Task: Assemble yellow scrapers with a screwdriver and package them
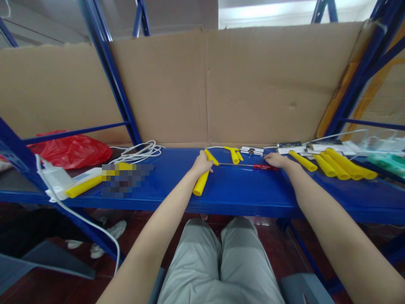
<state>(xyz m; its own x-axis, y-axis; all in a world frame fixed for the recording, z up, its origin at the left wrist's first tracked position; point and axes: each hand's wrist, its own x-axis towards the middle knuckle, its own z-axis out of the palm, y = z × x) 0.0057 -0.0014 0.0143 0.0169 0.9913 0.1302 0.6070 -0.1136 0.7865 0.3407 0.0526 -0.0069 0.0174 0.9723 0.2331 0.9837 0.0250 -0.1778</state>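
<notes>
Head, left hand (202,164) clasping yellow T-piece (200,185) near shelf edge (236,207), right hand (276,160) (grip unclear)

1. Left hand (201,164): fingers curled closed, gripping.
2. Right hand (275,160): palm downward, fingers bent; exact grip unclear.
3. Left forearm (158,232): bare, extended forward, slanting inward.
4. Right forearm (325,217): bare, extended forward, slanting inward.

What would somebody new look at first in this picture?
Probably the bright yellow tubes, bunched at the right of the blue shelf. Next might come the shiny red plastic bag at the far left, then the red-handled screwdriver near the middle, pointing at the yellow T-shaped piece in the left grip.
</notes>
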